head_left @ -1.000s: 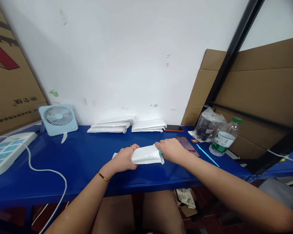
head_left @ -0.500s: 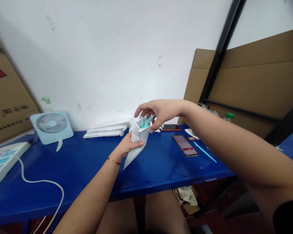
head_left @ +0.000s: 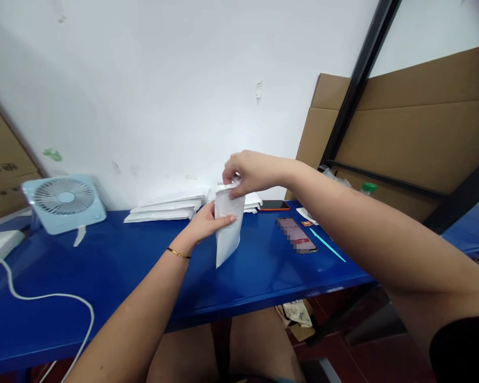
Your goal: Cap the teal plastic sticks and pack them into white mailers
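Observation:
A white paper bag point(head_left: 227, 234) is held upright above the blue table point(head_left: 151, 271). My left hand point(head_left: 207, 221) is closed around its left side, with the thumb across the front. At the top edge, the fingers of my right hand point(head_left: 245, 173) pinch the bag's mouth, which looks pressed together. What lies inside the bag is hidden. Behind it on the table are white paper bags in a stack point(head_left: 165, 207), and more white paper point(head_left: 253, 202) shows to the right of the held bag.
A light blue fan point(head_left: 66, 202) stands at the left beside a white device with a cable point(head_left: 51, 295). On the right lie a phone with a lit screen point(head_left: 297, 235), a turquoise stick point(head_left: 328, 246) and an orange-edged phone point(head_left: 274, 205). Cardboard point(head_left: 423, 117) leans behind a black post.
My right hand has gone from the turquoise pieces in the bag's open mouth to pinching its top edge. The turquoise pieces no longer show, and the bag is more upright.

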